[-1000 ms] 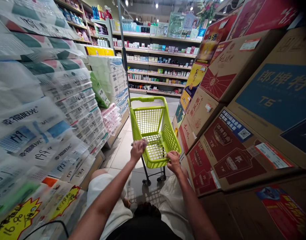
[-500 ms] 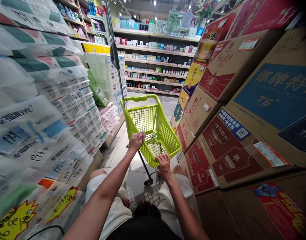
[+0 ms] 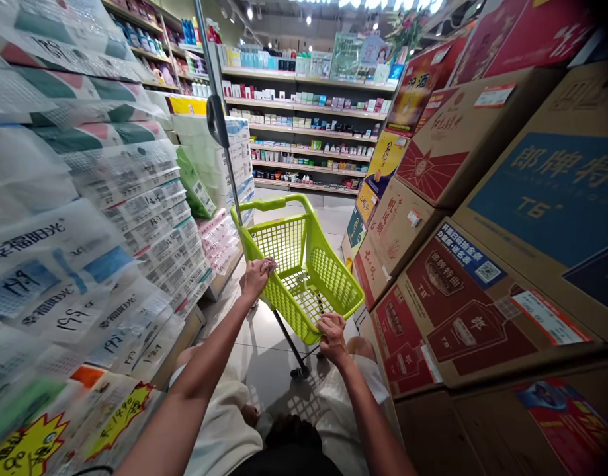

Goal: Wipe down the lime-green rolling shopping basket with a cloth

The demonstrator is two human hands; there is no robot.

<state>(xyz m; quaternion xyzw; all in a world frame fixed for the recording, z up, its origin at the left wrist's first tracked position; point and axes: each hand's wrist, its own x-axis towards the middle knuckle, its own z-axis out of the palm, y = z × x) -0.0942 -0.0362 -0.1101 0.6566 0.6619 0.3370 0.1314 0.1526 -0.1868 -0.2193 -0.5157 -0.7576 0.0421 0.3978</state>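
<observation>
A lime-green plastic shopping basket (image 3: pixel 333 271) with lattice walls stands before my knees, attached to a grey metal pole (image 3: pixel 231 172) with dark wheels (image 3: pixel 300 372) at its foot. My left hand (image 3: pixel 255 276) is closed over the near rim toward the left corner. Toward the right corner of that same rim, my right hand (image 3: pixel 332 336) is closed too, fingers curled over the edge. No goods show inside the basket. A small cloth or wrap seems to be at my left fingertips, too small to make out.
Stacked plastic-wrapped tissue packs (image 3: pixel 145 198) line the left side. Cardboard liquor cartons (image 3: pixel 462 297) are piled along the right. At the back, shelves (image 3: pixel 313 106) hold many small boxes and bottles. A tiled floor (image 3: pixel 234 330) runs between the stacks.
The basket's near side has swung slightly, its left corner shifting left and its right corner a little right and down. Both hands have moved with the rim, still gripping it.
</observation>
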